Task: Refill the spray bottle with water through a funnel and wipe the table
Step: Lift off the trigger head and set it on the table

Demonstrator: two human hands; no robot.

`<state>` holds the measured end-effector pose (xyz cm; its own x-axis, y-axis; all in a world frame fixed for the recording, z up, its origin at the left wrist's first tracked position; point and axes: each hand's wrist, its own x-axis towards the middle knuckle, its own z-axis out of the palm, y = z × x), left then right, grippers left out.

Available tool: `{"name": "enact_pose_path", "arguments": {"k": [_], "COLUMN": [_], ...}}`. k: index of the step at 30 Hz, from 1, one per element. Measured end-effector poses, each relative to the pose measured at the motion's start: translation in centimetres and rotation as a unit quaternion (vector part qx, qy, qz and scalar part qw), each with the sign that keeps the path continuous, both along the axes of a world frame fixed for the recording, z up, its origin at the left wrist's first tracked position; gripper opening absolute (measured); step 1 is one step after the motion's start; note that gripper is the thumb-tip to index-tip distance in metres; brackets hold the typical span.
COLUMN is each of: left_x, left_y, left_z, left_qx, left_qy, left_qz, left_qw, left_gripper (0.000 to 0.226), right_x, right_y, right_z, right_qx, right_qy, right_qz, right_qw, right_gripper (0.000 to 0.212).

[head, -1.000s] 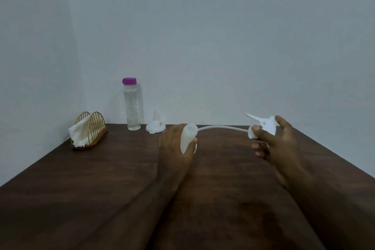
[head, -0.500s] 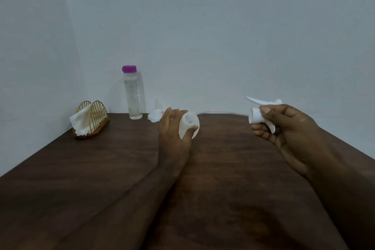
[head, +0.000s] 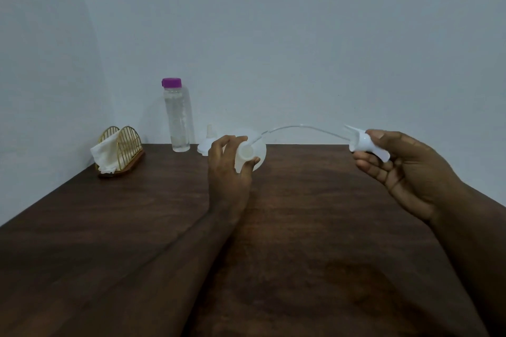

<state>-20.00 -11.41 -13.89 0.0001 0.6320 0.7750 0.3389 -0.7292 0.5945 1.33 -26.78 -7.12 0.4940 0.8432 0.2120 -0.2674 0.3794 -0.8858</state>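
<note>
While the left hand (head: 228,169) grips the white spray bottle (head: 250,154) tilted above the desk (head: 137,227), the right hand (head: 405,169) pinches the spray head (head: 365,145), its tube (head: 301,128) reaching the bottle's mouth. Far left stand a funnel (head: 206,143), water bottle (head: 177,117) and napkin holder (head: 120,150); no readable writing.

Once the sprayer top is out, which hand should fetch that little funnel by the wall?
Probably the left hand, though it must first set down the spray bottle. The funnel sits just behind it; the right hand holds the spray head far across the table.
</note>
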Motion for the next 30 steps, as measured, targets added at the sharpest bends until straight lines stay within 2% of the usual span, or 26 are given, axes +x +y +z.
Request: {"name": "enact_pose_path", "arguments": {"k": [8,12,30], "left_x": [0.0,0.0,0.0], "left_y": [-0.1,-0.2,-0.1], "left_z": [0.0,0.0,-0.6], "left_qx": [0.008,0.024,0.025], "left_qy": [0.003,0.002,0.015], "left_qz": [0.005,0.010,0.019], "left_qw": [1.000,1.000,0.999], "left_gripper": [0.045,0.044,0.046], "right_x": [0.6,0.9,2.1], "right_y": [0.1,0.1,0.3], "right_z": [-0.3,-0.9,-2.1], "right_qx": [-0.014,-0.030,0.026], "right_qy": [0.048,0.031,-0.008], "right_qz": [-0.016,-0.018,-0.021], "right_qw": [0.999,0.999,0.999], "right_gripper": [0.011,0.012,0.014]}}
